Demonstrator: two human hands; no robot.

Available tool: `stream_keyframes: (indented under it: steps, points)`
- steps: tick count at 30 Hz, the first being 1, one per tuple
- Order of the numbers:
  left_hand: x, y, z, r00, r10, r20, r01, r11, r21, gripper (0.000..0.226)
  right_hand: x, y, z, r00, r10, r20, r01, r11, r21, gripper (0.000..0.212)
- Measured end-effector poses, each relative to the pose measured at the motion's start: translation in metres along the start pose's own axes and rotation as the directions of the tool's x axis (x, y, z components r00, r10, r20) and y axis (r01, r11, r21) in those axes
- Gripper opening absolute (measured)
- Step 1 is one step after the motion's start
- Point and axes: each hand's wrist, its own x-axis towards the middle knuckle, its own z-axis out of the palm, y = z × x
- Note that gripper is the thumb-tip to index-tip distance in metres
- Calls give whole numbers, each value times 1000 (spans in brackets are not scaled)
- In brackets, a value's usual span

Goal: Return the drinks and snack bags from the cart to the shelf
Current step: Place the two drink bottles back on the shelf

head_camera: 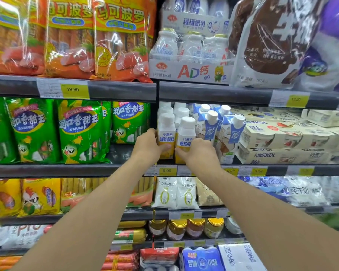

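Observation:
Two white yogurt drink bottles with yellow bases stand side by side at the front of the middle shelf. My left hand grips the left bottle around its lower half, thumb across the front. My right hand grips the right bottle low down, fingers curled over its yellow base. More of the same bottles stand in rows behind them. Both forearms reach up from the bottom of the view. The cart is out of view.
Blue-and-white carton drinks stand right of the bottles, then boxed yogurt cups. Green sausage bags fill the shelf to the left. Orange sausage bags and milk packs sit above; pouches and jars below.

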Motion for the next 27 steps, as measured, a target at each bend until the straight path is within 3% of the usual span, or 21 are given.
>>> stream_keyframes:
  steps: [8,13,15,18,21,24,27]
  points:
    - [-2,-1,1,1000,-12,-11,12,1000,-7,42,-9,8,-4,1000,-8,-2,8,995,95,53]
    - [-11,-4,1,998,-53,30,53,998,23,62,-17,18,0,1000,-20,17,16,975,224,51]
    - [-21,-3,-5,997,-56,50,52,996,75,72,-23,21,-5,999,-12,33,3,965,262,52]
    - [-38,4,-20,987,-47,151,1,956,293,76,-32,29,-21,998,-12,64,-6,962,272,59]
    - [-59,19,-32,957,-35,288,-96,898,429,69,-44,46,-40,994,-83,71,72,986,148,65]
    - [-80,45,-26,927,-3,374,-194,851,488,57,-56,74,-62,979,-175,104,186,976,-109,67]
    - [-92,73,2,903,1,430,-267,786,557,67,-68,120,-86,971,-186,150,223,929,-296,67]
